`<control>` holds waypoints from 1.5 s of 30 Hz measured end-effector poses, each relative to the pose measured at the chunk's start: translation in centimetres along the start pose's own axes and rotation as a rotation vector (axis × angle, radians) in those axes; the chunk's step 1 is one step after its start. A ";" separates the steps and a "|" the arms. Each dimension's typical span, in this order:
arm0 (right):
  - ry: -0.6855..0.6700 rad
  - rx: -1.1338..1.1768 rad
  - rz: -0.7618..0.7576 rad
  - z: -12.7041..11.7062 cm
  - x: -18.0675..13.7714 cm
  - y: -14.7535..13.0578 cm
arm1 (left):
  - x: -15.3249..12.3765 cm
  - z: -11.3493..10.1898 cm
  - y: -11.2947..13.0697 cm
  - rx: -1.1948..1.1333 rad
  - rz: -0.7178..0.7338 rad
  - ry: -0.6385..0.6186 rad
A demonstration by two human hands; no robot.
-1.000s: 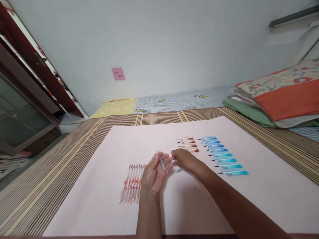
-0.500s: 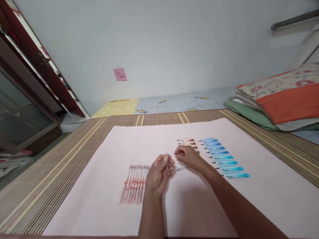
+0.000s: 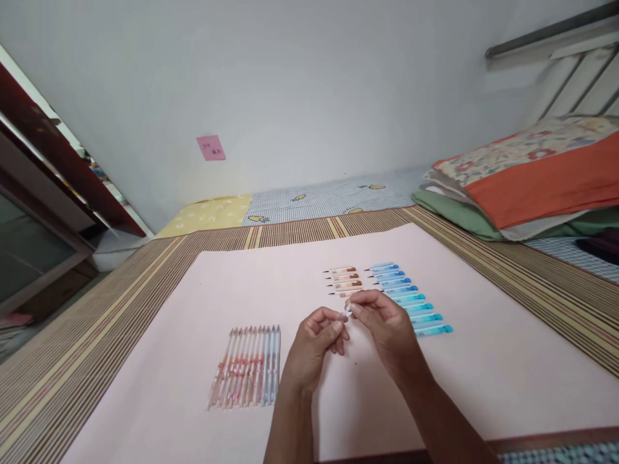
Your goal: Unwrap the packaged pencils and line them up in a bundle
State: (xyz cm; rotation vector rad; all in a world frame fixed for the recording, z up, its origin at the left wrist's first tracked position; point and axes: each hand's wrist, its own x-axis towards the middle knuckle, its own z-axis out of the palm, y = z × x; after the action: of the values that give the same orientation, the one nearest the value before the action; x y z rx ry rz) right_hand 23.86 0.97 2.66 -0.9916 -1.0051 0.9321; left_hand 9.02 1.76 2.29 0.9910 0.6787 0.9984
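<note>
Small whitish piece (image 3: 349,310) sits between the right hand's (image 3: 387,325) pinching thumb and forefinger; beside it the left hand's (image 3: 312,345) fingers curl, their grip unclear from where I stand. Probably light, stiff, slippery: best pinched by its ends.

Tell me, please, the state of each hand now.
Left hand: fingers curled; whether it holds anything cannot be told.
Right hand: closed, pinching a small white piece.

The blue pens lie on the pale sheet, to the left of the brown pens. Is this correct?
Not quite. The head view shows the blue pens to the right of the brown pens, not to the left. They do lie on the pale sheet.
</note>
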 end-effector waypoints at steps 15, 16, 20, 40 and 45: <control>-0.082 -0.206 -0.126 0.1 -0.9 -1.1 | -0.3 0.9 0.4 -0.021 0.039 -0.007; -0.081 -0.247 -0.149 0.2 -1.0 -1.3 | -0.3 0.9 0.4 -0.025 0.039 -0.003; -0.076 -0.407 -0.276 0.5 -1.3 -2.0 | -0.2 0.9 0.4 -0.074 0.038 0.007; -0.233 -0.130 0.116 0.0 -0.9 1.3 | -0.3 0.3 1.0 -0.251 0.136 0.118; -0.422 0.025 0.242 0.8 -1.6 1.4 | -0.2 -0.1 0.8 -0.257 0.097 0.165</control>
State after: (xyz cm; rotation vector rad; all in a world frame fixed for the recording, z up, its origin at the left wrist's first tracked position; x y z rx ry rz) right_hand 22.51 0.07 1.12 -0.9278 -1.2359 1.3916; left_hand 8.58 1.75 2.98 0.7268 0.6235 1.2295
